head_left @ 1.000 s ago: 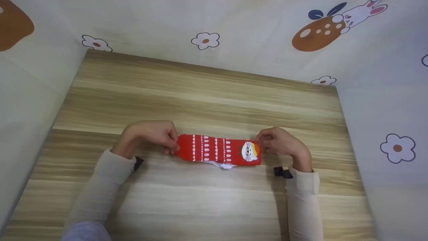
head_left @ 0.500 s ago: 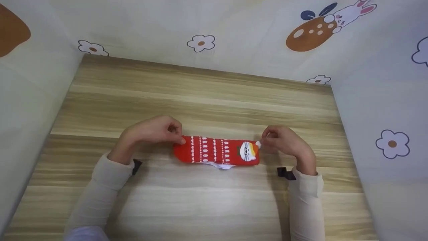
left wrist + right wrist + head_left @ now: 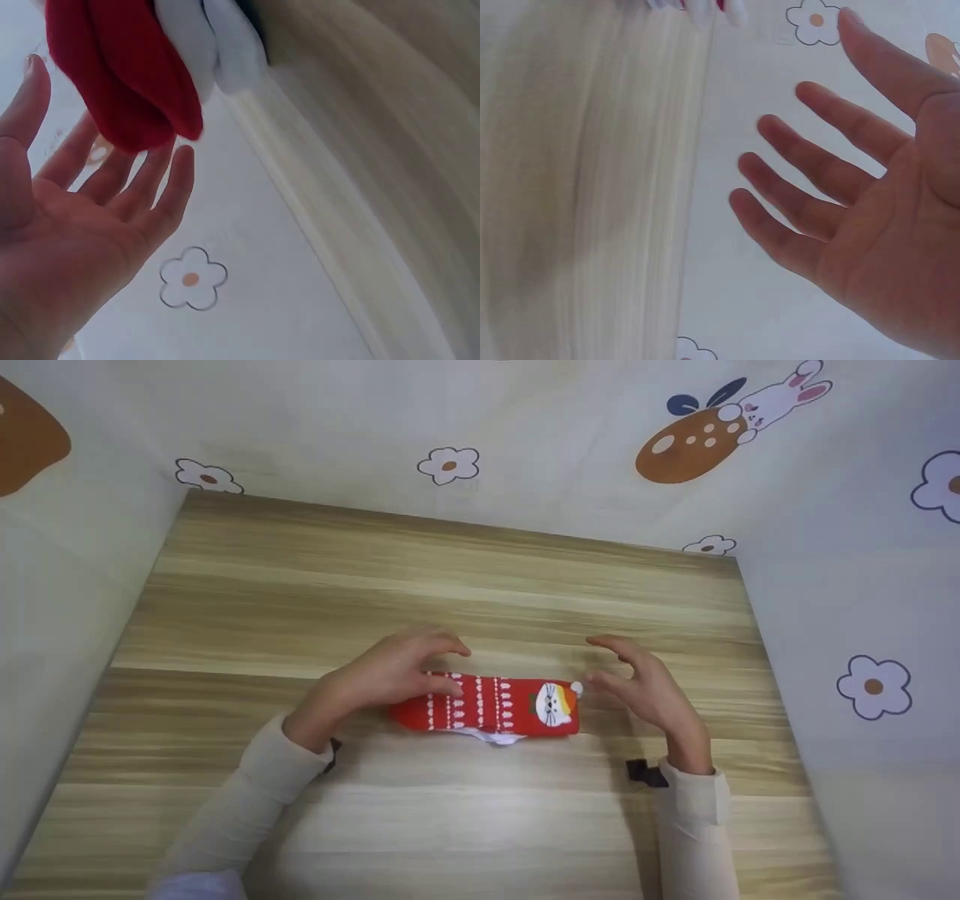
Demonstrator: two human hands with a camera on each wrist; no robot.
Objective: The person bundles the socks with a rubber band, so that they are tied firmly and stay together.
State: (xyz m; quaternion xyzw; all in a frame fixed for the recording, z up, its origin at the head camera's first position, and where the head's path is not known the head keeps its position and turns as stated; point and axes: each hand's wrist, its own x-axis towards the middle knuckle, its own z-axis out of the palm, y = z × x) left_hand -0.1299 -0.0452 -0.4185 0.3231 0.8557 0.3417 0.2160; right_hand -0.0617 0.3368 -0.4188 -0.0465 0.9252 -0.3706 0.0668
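A red sock [image 3: 487,706] with rows of white figures and a cat face lies crosswise on the table in the head view. White fabric [image 3: 501,739] sticks out from under its near edge. My left hand [image 3: 394,669] is over the sock's left end, fingers parted, hiding part of it. In the left wrist view, two red folded ends [image 3: 135,82] hang past that hand's fingers, with white fabric [image 3: 191,45] beside them. Just off the sock's right end, by a small white pompom [image 3: 577,688], my right hand [image 3: 651,690] has its fingers spread and holds nothing.
The wood-grain table [image 3: 450,825] meets pale walls at its back and sides. Flowers [image 3: 448,465] and a rabbit with an orange fruit shape [image 3: 690,444] are printed on them. Black pieces [image 3: 646,773] show at both cuffs.
My left hand has released the sock's left end and moved right over it, fingers spreading. My right hand has let go of the right end and opened. The sock has barely moved.
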